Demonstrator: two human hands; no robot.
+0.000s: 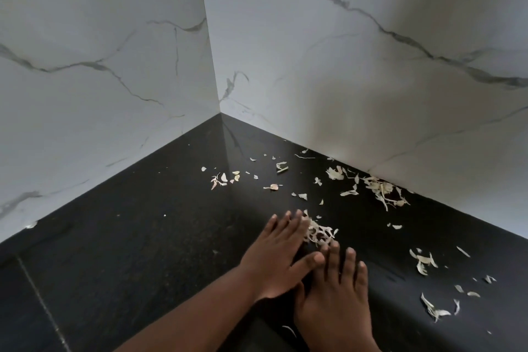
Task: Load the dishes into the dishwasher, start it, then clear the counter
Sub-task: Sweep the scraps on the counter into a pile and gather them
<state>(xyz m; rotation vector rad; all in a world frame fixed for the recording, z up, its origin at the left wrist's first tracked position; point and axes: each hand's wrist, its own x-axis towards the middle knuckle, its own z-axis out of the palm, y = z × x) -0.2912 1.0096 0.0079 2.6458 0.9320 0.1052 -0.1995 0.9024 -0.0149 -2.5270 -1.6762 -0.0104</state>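
We find both hands flat on the black counter point(143, 237), fingers straight. The left hand point(274, 254) and right hand point(337, 291) bracket a small heap of peelings point(320, 233), fingertips touching it. More scattered peelings point(383, 190) lie along the counter's back edge near the marble wall point(371, 80).

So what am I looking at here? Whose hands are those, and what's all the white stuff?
This is one picture, taken by a camera worn on a person's head, looking down at their own hands. There is no machine. The left hand and right hand lie flat with straight fingers on a black counter in a corner of white marble walls. The white stuff is dry, papery peel scraps, scattered about. Neither hand holds anything; the fingers touch a small pile of scraps between them, likely gathering it to clear the counter.
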